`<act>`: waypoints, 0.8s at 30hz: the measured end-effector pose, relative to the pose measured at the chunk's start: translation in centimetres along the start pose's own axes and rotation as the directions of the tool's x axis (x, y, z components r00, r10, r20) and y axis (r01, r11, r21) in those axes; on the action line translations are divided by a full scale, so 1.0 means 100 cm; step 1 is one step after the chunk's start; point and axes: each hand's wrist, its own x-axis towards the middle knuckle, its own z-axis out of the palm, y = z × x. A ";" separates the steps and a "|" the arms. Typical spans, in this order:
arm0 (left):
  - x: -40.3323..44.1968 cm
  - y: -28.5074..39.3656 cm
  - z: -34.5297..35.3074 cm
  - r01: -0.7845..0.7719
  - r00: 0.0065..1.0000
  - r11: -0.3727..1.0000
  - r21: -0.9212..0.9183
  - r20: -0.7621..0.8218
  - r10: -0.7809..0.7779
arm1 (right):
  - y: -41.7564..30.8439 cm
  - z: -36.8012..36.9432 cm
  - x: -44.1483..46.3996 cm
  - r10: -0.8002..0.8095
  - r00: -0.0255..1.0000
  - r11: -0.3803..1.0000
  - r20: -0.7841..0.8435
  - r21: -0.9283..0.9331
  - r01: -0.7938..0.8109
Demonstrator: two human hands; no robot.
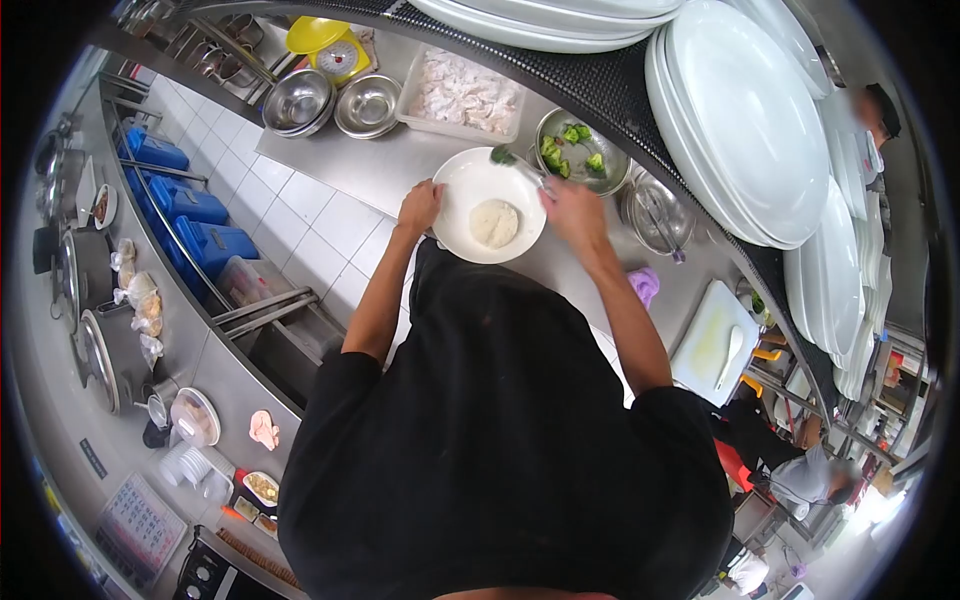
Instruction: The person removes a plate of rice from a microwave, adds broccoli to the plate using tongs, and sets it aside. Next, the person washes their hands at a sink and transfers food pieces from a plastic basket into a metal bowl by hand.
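My left hand (420,207) is closed on the left rim of a round white plate (460,228). A domed mound of white rice (494,223) sits on the plate, right of its middle. At the plate's right side, my right hand (573,212) is closed around metal tongs (530,171), slightly blurred. A dark green piece, seemingly broccoli (502,155), is at their tip over the plate's far rim. Just beyond my right hand stands a steel bowl (622,183) with several broccoli florets (552,155). Another steel bowl (655,222) with a utensil in it stands to its right.
A tub of pale raw meat pieces (465,92), steel bowls (368,105) and a yellow scale (342,56) stand along the counter. Stacked white plates (745,110) fill the shelf above. At right lie a purple cloth (644,287) and a cutting board (708,340). Other people are farther right.
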 end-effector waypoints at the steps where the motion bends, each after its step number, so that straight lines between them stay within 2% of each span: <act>1: -0.001 -0.001 0.002 -0.004 1.000 1.000 0.014 -0.006 0.004 | -0.002 0.023 0.000 -0.053 0.998 0.999 0.035 0.001 0.053; 2: -0.002 -0.003 0.006 -0.008 1.000 1.000 0.028 -0.013 0.008 | -0.003 0.044 0.000 -0.107 0.992 0.994 0.070 0.004 0.107; 4: -0.003 -0.003 0.004 -0.016 0.999 0.998 0.064 -0.031 0.018 | 0.003 0.087 0.003 -0.177 0.979 0.976 0.103 -0.111 0.188; 6: -0.009 0.005 -0.004 -0.021 0.999 0.994 0.105 -0.037 0.025 | 0.000 0.102 0.004 -0.209 0.971 0.960 0.116 -0.164 0.227; 9: -0.015 0.015 -0.014 0.005 0.973 0.997 -0.078 -0.231 -0.023 | 0.000 0.096 0.000 -0.171 0.983 0.975 0.064 -0.130 0.178; 11: -0.008 -0.004 -0.004 -0.043 0.924 0.994 -0.100 -0.383 0.002 | -0.005 0.066 0.000 -0.101 0.995 0.994 -0.005 -0.044 0.101; 12: -0.005 -0.014 -0.001 -0.065 0.890 0.992 -0.110 -0.455 0.008 | -0.004 0.046 0.000 -0.043 0.999 0.997 -0.008 -0.059 0.042; 14: -0.004 -0.025 0.003 -0.063 0.882 0.990 -0.128 -0.471 -0.005 | 0.010 0.008 -0.003 0.073 0.997 0.993 -0.011 -0.091 -0.073; 17: -0.002 -0.029 0.014 -0.049 0.843 0.990 -0.135 -0.537 -0.032 | 0.043 -0.008 -0.003 0.124 0.992 0.972 0.021 -0.203 -0.117; 20: -0.002 -0.022 0.016 0.027 0.829 0.996 -0.087 -0.555 -0.071 | 0.066 0.015 0.004 0.108 0.984 0.960 0.144 -0.273 -0.065; 23: -0.001 -0.021 0.017 0.040 0.828 0.998 -0.058 -0.556 -0.066 | 0.087 0.039 0.013 0.029 0.987 0.943 0.157 -0.331 0.025; 24: -0.001 -0.022 0.016 0.042 0.824 0.998 -0.054 -0.562 -0.065 | 0.090 0.040 0.013 0.035 0.991 0.946 0.128 -0.325 0.009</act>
